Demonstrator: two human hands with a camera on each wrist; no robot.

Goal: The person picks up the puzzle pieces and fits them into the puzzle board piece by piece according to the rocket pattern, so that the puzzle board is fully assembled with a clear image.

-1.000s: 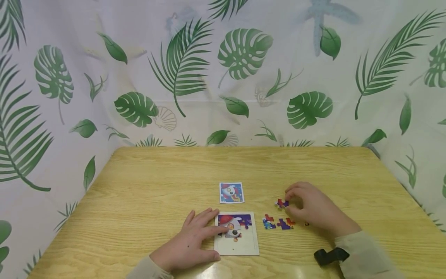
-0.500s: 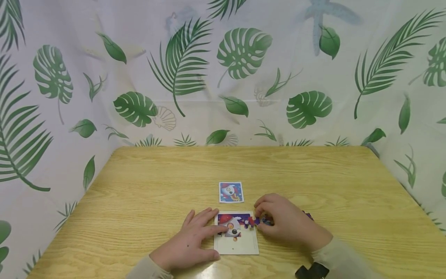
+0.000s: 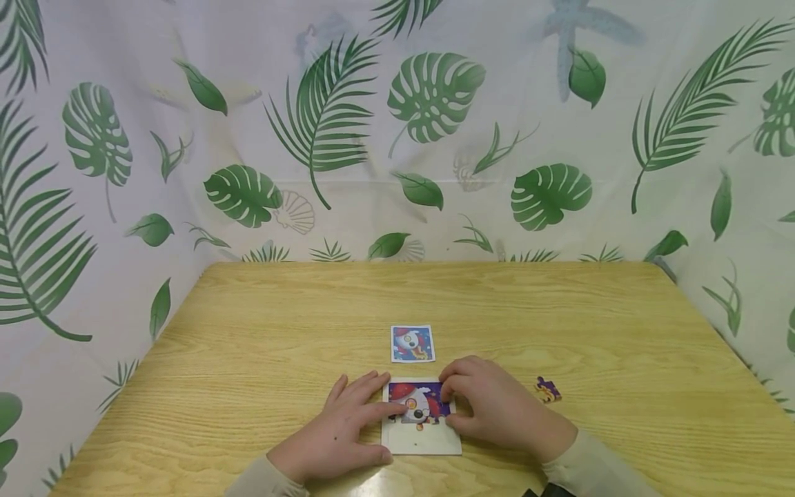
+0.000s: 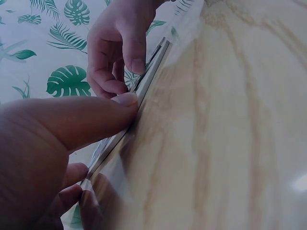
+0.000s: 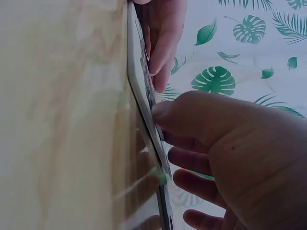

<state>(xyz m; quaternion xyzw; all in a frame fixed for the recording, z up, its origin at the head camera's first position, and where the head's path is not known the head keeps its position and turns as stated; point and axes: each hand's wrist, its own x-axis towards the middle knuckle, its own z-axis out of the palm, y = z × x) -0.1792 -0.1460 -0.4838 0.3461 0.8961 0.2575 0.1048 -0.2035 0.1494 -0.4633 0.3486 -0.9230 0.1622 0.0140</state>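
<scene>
The puzzle board [image 3: 422,442], a pale framed tray with a dog picture across its upper part, lies flat near the table's front. My left hand [image 3: 341,435] rests on its left side, fingers spread, one fingertip on the picture. At its right edge, my right hand [image 3: 503,414] pinches a red and purple puzzle piece [image 3: 434,406] between thumb and curled fingers; the fingers partly hide it. The left wrist view shows my left thumb [image 4: 96,120] against the board's edge. In the right wrist view, my right thumb [image 5: 192,115] touches the board's near edge.
A small picture card [image 3: 413,344] lies behind the board. One loose purple and yellow piece [image 3: 548,390] lies right of my right hand, which may cover others. A leaf-print cloth [image 3: 348,228] hangs behind the wooden table [image 3: 279,310].
My right hand has moved left from the loose pieces to the board's right edge, bringing a piece onto the picture. The left hand has stayed in place.
</scene>
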